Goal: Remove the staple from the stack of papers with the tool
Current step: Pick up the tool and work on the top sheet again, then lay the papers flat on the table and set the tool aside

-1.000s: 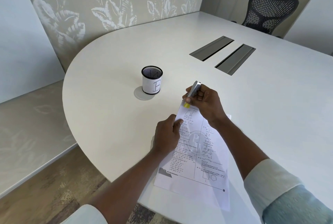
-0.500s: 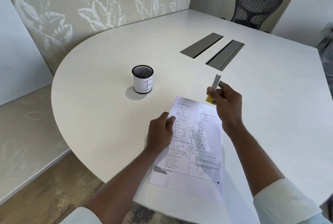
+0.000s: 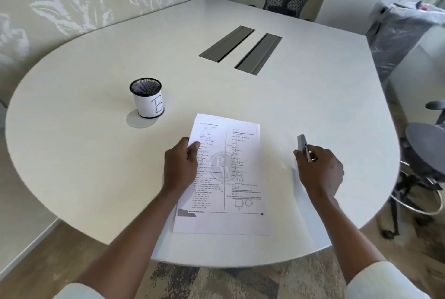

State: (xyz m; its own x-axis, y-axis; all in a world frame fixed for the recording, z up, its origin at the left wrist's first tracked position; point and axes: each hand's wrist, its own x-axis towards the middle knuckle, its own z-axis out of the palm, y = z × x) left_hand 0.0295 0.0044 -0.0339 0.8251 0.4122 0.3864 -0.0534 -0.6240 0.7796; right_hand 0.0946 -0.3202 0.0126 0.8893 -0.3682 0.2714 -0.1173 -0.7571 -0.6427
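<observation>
Because the large, rounded, off-white worktop [image 3: 96, 154] is bare apart from a few things, the work is kept close to its near edge, within easy reach of both arms. Two long grey cable hatches [image 3: 240, 49] are set into it farther back, well clear of the action. A black mesh pen cup wrapped in white paper marked with a letter B [image 3: 148, 97] stands to the left of the papers and apart from them.

The white stapled stack of printed papers [image 3: 231, 173] lies flat on the worktop, slightly skewed, straight ahead of the person. It is pinned along its left edge by the left hand [image 3: 180, 168], whose fingers [image 3: 193, 148] are curled over the margin with the thumb pressed on the top sheet, presumably so that the sheets cannot slide when the staple is pulled.

The right hand [image 3: 319, 171] is held to the right of the stack, not touching it, with its fingers closed around the small grey metal staple-removing tool [image 3: 304, 147], which is pinched low so that its upper end projects upward. Its working end is hidden inside the grip.

The staple itself cannot be made out at this size; whether it is out cannot be told.
</observation>
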